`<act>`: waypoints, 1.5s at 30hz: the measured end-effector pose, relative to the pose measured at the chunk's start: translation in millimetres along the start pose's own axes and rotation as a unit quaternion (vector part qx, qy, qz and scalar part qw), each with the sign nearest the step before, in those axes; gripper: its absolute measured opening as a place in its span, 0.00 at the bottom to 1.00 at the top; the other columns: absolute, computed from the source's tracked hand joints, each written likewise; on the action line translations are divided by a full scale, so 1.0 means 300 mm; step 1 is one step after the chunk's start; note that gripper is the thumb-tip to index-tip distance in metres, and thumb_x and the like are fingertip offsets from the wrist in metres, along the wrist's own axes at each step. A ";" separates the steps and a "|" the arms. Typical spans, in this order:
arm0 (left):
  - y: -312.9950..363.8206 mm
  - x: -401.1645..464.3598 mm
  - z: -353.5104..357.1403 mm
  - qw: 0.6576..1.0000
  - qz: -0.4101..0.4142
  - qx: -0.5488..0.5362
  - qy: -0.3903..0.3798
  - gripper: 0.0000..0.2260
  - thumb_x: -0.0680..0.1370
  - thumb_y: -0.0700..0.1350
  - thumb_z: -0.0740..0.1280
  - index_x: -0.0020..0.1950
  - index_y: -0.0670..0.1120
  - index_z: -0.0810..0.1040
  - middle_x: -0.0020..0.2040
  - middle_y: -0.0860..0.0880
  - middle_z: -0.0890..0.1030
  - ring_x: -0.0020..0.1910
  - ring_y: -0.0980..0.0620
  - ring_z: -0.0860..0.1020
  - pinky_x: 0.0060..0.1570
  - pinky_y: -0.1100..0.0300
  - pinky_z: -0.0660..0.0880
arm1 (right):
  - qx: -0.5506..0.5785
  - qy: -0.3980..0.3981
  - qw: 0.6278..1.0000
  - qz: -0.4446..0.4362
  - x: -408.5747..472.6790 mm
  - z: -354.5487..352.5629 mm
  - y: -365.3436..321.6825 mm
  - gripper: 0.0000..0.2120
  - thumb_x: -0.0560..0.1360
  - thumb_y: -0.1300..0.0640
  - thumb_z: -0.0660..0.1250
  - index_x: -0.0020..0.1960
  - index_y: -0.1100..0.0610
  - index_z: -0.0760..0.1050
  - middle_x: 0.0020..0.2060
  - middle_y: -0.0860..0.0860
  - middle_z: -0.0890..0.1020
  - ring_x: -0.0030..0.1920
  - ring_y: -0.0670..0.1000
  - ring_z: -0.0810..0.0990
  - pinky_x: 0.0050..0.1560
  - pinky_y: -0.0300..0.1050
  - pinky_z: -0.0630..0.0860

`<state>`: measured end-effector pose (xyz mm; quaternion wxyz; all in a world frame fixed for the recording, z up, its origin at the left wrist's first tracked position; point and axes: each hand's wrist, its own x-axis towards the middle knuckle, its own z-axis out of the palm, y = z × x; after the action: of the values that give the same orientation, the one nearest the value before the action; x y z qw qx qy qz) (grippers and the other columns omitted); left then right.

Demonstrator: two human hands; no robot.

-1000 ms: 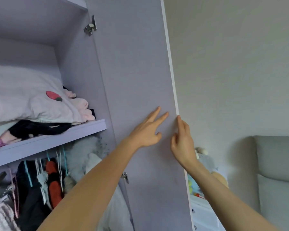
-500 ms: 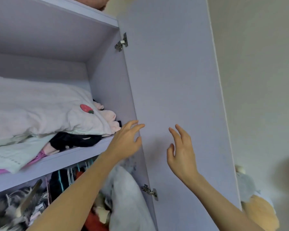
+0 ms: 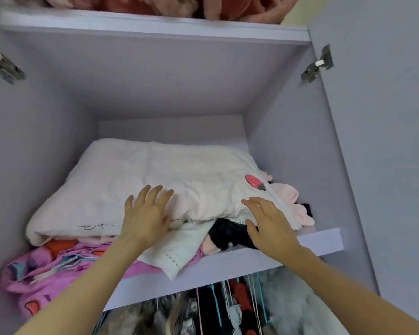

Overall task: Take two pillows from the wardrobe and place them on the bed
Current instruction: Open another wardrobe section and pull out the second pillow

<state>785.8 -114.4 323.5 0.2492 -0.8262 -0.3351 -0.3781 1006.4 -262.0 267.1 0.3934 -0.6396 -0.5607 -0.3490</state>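
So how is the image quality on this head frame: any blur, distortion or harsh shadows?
Head view: soft, even light with no glare; wide-angle lens bows the shelf and wardrobe sides; pillow and both hands, left hand and right hand, are fairly sharp; hanging clothes at the bottom edge look smeared.

Both bare arms reached up from the lower edge of the view — the left from about 7 o'clock, the right from about 5 o'clock. The left hand (image 3: 145, 218) lay palm down with the fingers (image 3: 155, 194) spread, pointing to 12 o'clock. The right hand (image 3: 269, 226) was also palm down and uncurled — its fingers pointed to 11 o'clock, thumb hanging lower.
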 end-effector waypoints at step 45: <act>0.670 -0.649 -0.910 0.925 -0.217 0.218 0.223 0.04 0.75 0.38 0.61 0.40 0.40 0.73 0.34 0.42 0.78 0.33 0.48 0.65 0.31 0.56 0.58 | 0.236 0.316 0.872 -0.290 -0.085 -0.637 -0.352 0.09 0.61 0.65 0.74 0.39 0.61 0.77 0.25 0.54 0.77 0.26 0.58 0.75 0.27 0.44 0.68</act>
<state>714.7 -498.0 298.6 0.4035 -0.5525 -0.5161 -0.5153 897.2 -437.8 341.7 0.5700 -0.1913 -0.6326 -0.4881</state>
